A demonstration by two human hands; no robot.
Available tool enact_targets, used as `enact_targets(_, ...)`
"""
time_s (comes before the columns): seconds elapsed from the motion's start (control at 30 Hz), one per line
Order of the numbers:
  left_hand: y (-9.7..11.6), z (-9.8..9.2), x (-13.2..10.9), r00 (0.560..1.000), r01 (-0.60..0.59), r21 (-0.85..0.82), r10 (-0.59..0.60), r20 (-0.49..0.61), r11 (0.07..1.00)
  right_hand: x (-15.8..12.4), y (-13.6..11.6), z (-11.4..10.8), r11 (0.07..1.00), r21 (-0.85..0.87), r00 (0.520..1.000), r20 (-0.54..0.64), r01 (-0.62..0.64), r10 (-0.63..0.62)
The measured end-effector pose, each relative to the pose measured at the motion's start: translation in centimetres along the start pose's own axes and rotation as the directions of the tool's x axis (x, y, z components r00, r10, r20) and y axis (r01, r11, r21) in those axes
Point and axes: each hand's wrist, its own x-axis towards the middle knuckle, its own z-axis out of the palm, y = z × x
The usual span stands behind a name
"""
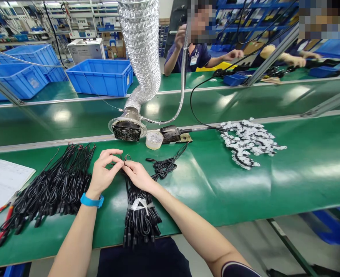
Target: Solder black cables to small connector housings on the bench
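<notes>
My left hand, with a blue band at the wrist, pinches a black cable end whose thin red wires show above the fingertips. Meeting it there, my right hand also has its fingertips closed on that cable end. Below both hands lies a bundle of black cables, tied round the middle with a white strip. One loosely coiled black cable rests just right of the bundle. A large pile of black cables with bared red ends spreads out left of my left hand.
A fan-ended duct hangs ahead, beside a round tub and a soldering iron in its holder. White plastic parts lie at right. Red-handled pliers and paper lie left. Co-workers sit across the bench.
</notes>
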Motion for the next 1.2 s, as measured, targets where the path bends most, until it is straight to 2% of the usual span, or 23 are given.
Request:
enact_targets(0.13,-0.6,0.1,0.0,0.977,0.214,-0.277,-0.202,0.073,0.937,-0.1,0.3,0.0,0.999,-0.038,0.999,0.012,0.034,-0.033)
enact_targets(0.2,-0.6,0.3,0.0,0.967,0.248,-0.35,-0.254,0.029,0.903,0.0,0.5,0.1,0.999,-0.039,1.0,0.008,0.022,-0.022)
enact_targets(0.27,-0.4,0.4,0.1,0.964,0.213,-0.371,-0.257,-0.073,0.904,0.1,0.7,0.1,1.0,-0.026,1.0,-0.005,-0.013,0.013)
enact_targets(0.33,-0.2,0.4,0.1,0.97,0.151,-0.31,-0.202,-0.137,0.938,0.2,0.9,0.1,0.999,0.001,0.999,-0.014,-0.047,0.047)
enact_targets(0.37,-0.2,0.3,0.1,0.979,0.123,-0.254,-0.16,-0.129,0.959,0.2,0.9,0.1,0.998,0.018,0.998,-0.013,-0.056,0.057)
enact_targets(0.47,0.0,0.3,0.1,0.998,0.061,-0.116,-0.062,-0.008,0.991,0.2,1.0,0.2,0.997,0.05,0.998,-0.004,-0.057,0.057)
enact_targets(0.57,0.1,0.3,0.1,0.998,0.041,-0.053,-0.038,0.056,0.998,0.1,0.8,0.2,0.996,0.061,0.998,-0.013,-0.068,0.069)
enact_targets(0.8,0.0,0.3,0.1,0.994,0.071,-0.029,-0.068,0.085,0.997,-0.1,0.3,0.1,0.995,0.063,0.996,-0.006,-0.084,0.084)
enact_targets(0.97,-0.3,0.3,0.2,0.984,0.155,-0.108,-0.144,0.106,0.982,0.1,0.3,0.2,0.999,-0.001,0.999,0.006,-0.049,0.049)
enact_targets(1.13,-0.1,-0.2,0.5,0.973,0.215,-0.059,-0.209,0.098,0.975,0.6,0.3,0.4,0.997,-0.074,1.0,0.011,-0.025,0.026)
enact_targets(1.2,-0.4,-0.2,0.8,0.965,0.256,-0.041,-0.253,0.068,0.966,1.1,0.4,0.0,0.994,-0.11,0.999,0.026,0.024,-0.021)
